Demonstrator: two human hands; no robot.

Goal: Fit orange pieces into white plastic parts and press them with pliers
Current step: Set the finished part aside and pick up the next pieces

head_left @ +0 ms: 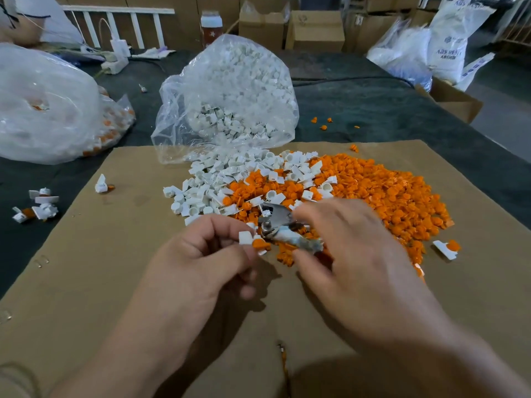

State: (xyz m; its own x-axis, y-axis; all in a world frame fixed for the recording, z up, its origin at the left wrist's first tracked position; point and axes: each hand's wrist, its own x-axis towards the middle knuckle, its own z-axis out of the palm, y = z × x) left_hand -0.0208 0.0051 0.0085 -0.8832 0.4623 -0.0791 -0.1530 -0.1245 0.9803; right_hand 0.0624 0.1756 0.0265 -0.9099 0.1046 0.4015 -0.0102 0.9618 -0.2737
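At a workbench spread with a cardboard sheet (129,254), your left hand (201,254) pinches a white plastic part (246,237) between thumb and fingertips, with an orange piece (260,243) seated at its lower edge. It holds the pair just beside the head of the pliers (275,222). Your right hand (353,254) — blurred in the frame — curls round the pliers' worn handles; whether the jaws have closed on the piece cannot be made out. Just beyond your hands lies the loose stock: a heap of white parts (218,179) spilling from a clear bag (230,90), touching and partly mixed into a much broader heap of orange pieces (388,191) to its right. Joined white-and-orange units are few in view — a small cluster (40,206) off the cardboard's left edge and a single unit (446,248) beside the orange heap. A second bag (43,104) at far left shows white and orange through its plastic and may hold more. Judged from the heaps, far more lies loose than joined, and the piece in hand looks to be awaiting its squeeze.
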